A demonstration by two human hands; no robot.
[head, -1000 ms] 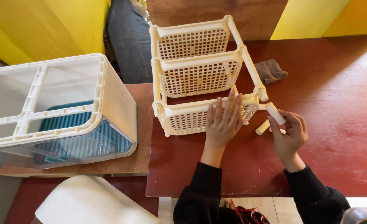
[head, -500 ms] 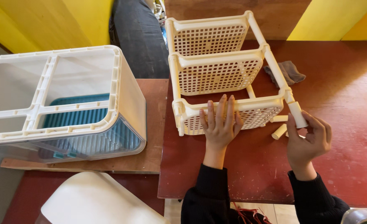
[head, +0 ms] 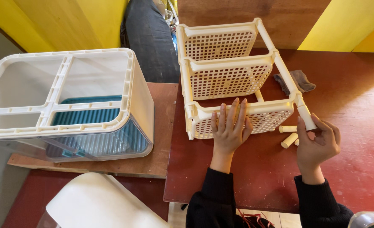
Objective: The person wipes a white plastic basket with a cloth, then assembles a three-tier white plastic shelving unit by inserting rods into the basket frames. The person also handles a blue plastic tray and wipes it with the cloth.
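1. At the far left, a large clear plastic bin (head: 68, 101) with a white gridded lid frame sits on a brown board (head: 153, 160). A teal ribbed tray (head: 89, 122) shows through the bin's walls.
2. Below the bin, near the bottom edge, is a curved white plastic piece (head: 98, 204).
3. In the middle, a cream three-tier basket rack (head: 229, 80) lies tipped on its side on the dark red table (head: 356, 126). Its perforated basket sides face you, one behind another.
4. Your left hand (head: 229, 128) lies flat and open against the nearest basket panel (head: 246, 120), fingers spread and pointing away from you, palm pressing on the perforated surface. It grips nothing.
5. Along the right side of the rack runs a cream tube post (head: 286, 78), joining the corners of the three baskets.
6. Your right hand (head: 318, 145) is closed loosely around the near end of that post, thumb and fingertips pinching the end piece (head: 308, 118) just past the nearest basket's corner.
7. Just beside your right hand, between it and the basket, several short cream tube pieces (head: 289, 134) lie loose on the table.
8. Farther back on the right, a crumpled grey cloth (head: 294, 81) rests on the table, just beside the post.
9. Both your sleeves are black.
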